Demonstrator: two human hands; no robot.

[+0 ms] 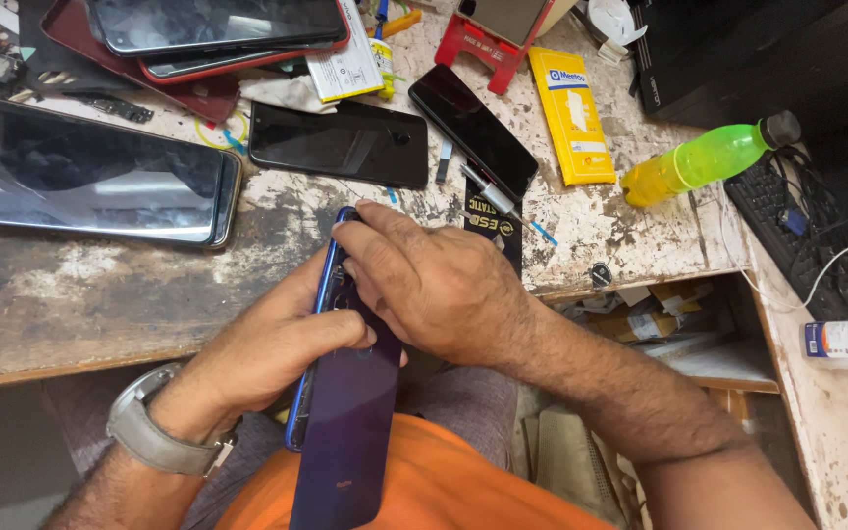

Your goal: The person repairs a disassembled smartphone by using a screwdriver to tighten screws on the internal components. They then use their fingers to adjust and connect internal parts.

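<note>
we hold a dark blue phone (350, 432) over our lap, back side up, just off the worn table (100, 294) edge. our left hand (267, 353) wraps its side, fingers clamped on it; our right hand (434, 285) presses curled fingers onto its top end.

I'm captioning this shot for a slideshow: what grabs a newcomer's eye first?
Both hands, left hand and right hand, grip a dark blue phone at the bench's near edge, over an orange-clad lap. Behind them, several more phones lie across the worn workbench, and a green bottle lies at the right.
</note>
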